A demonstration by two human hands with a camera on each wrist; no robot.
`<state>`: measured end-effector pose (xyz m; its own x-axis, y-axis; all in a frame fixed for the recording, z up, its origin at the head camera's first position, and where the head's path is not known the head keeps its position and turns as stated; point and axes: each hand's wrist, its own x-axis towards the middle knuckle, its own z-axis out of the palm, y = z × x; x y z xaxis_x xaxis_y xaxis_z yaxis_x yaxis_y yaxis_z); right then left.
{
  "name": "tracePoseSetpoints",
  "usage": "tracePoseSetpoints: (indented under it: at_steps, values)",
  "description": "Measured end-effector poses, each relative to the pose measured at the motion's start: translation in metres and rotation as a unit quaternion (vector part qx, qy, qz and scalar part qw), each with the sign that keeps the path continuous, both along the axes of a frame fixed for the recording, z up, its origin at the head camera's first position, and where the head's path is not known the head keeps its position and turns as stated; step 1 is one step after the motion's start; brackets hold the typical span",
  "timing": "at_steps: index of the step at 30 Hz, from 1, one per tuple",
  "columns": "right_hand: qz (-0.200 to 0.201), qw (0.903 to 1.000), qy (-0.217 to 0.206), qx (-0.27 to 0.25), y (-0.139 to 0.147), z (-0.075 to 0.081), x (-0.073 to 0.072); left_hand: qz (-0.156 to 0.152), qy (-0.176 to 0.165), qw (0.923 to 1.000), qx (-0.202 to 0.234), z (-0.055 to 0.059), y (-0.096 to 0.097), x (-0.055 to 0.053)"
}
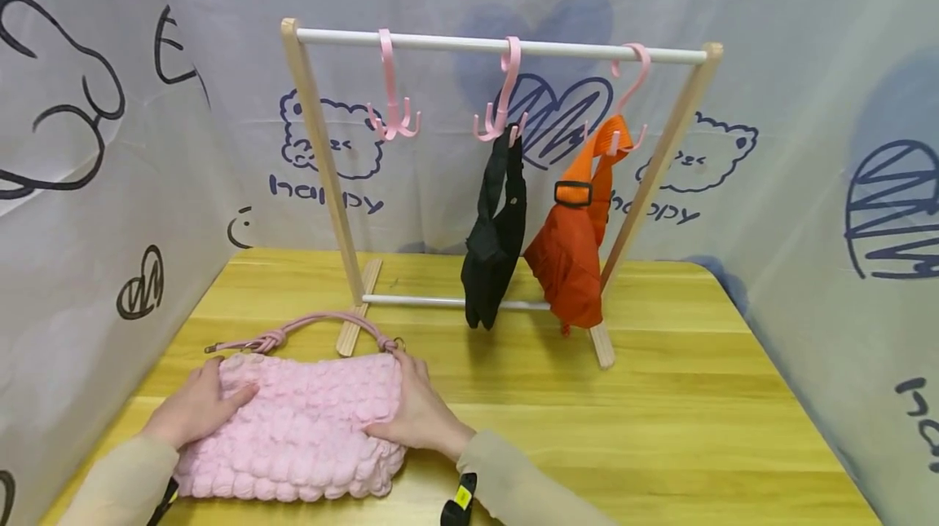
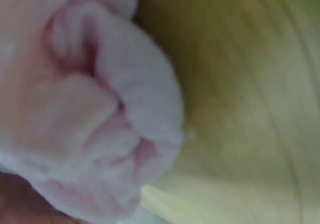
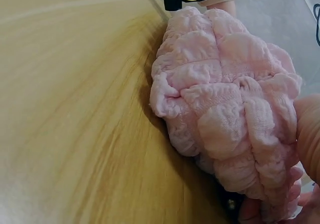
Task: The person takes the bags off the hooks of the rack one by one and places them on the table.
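Observation:
A pink, puffy quilted handbag (image 1: pixel 308 428) is at the front left of the wooden table, its knotted pink strap (image 1: pixel 323 318) arching up behind it. My left hand (image 1: pixel 198 408) grips the bag's upper left end, thumb across the front. At the opposite end my right hand (image 1: pixel 421 412) holds it, thumb on the front face and fingers partly hidden behind the edge. The left wrist view is filled by a blurred close-up of the puffy fabric (image 2: pixel 95 104). In the right wrist view, the bag's quilted end (image 3: pixel 220 94) rises beside the tabletop, with my right thumb against it.
A wooden rack (image 1: pixel 323 159) with a white top rail (image 1: pixel 447 43) stands at the back. Pink hooks hang from it: the left hook (image 1: pixel 396 114) bare, the others carrying a black bag (image 1: pixel 495 240) and an orange bag (image 1: pixel 572 265). White printed cloth (image 1: pixel 220 102) encloses the table (image 1: pixel 660 428).

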<state>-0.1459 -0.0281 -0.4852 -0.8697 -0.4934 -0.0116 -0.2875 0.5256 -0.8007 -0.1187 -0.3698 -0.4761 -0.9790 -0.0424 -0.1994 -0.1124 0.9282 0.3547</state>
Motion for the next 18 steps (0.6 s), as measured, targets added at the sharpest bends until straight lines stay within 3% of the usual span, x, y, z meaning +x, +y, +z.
tracePoseSetpoints:
  at_steps: [7,18]
  values:
    - [0.01,0.9998,0.001,-0.016,-0.006,-0.001,0.001,-0.005,-0.014,0.9999,-0.008,0.004,-0.006,-0.002]
    - [0.006,0.9999,0.009,-0.008,-0.012,-0.002,-0.004,-0.001,0.004,0.9999,-0.013,0.004,-0.01,-0.008]
